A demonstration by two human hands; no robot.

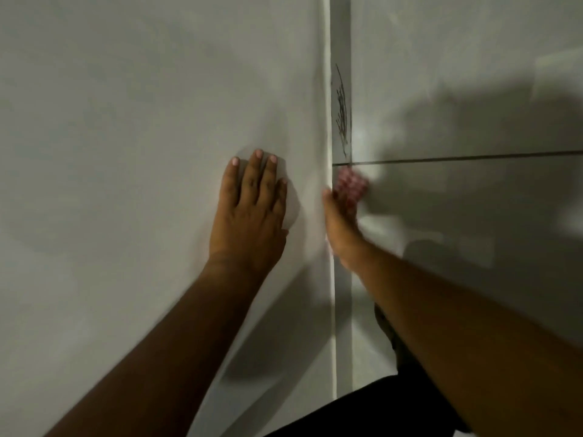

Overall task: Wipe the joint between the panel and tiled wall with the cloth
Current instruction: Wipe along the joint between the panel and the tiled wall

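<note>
A plain grey panel [142, 152] fills the left side; a glossy tiled wall [473, 216] fills the right. Between them runs a pale vertical joint [329, 121]. My left hand [252, 209] lies flat on the panel, fingers spread and pointing up. My right hand [339, 222] is blurred and pressed edge-on against the joint, holding a pink checked cloth [351, 184] that sticks out above its fingers, just under a horizontal grout line [473, 158].
Dark scribbled marks [342, 111] sit on the narrow tile strip right of the joint, above the cloth. Shadows of my arms fall on both surfaces. Dark clothing [394, 408] shows at the bottom.
</note>
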